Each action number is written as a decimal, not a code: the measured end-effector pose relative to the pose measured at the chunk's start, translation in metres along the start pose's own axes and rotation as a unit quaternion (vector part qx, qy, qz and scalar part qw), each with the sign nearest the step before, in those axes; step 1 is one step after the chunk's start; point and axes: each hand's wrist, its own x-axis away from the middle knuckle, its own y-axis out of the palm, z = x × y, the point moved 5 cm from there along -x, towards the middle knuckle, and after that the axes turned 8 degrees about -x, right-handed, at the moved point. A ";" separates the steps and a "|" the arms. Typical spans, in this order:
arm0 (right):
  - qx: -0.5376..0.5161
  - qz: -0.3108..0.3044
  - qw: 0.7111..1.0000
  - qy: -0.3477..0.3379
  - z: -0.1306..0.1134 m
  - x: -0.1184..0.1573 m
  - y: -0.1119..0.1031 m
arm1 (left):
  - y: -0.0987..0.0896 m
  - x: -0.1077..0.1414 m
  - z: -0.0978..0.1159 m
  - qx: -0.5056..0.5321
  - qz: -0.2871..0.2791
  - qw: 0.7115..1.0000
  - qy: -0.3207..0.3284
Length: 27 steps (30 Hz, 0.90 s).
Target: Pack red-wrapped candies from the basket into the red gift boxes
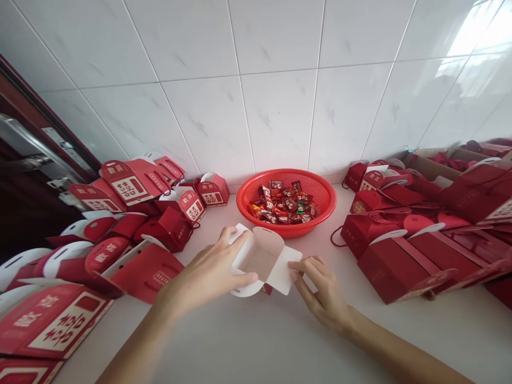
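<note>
An open candy box with a white inside and flaps spread out is between my hands, in front of the red basket. Its inside looks bare, and only a bit of its red outside shows underneath. My left hand grips its left side, fingers over the far left flap and thumb along the near edge. At the right, my right hand pinches the edge of the right side flap between thumb and fingers. Just behind the box stands the red plastic basket, holding many wrapped candies.
Closed red gift boxes are stacked along the left. More dark red boxes with cord handles crowd the right, with cardboard cartons behind. A tiled wall bounds the white counter; a door handle is at far left.
</note>
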 end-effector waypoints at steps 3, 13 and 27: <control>-0.007 -0.008 1.000 0.006 0.004 0.000 0.001 | 0.004 -0.001 -0.004 -0.010 -0.025 1.000 0.012; -0.084 0.041 0.993 0.066 0.016 0.004 -0.012 | -0.006 -0.003 -0.001 -0.050 -0.010 0.998 0.025; -0.106 0.019 0.984 0.144 0.043 0.007 0.001 | -0.035 -0.136 0.021 -0.052 -0.104 0.989 0.097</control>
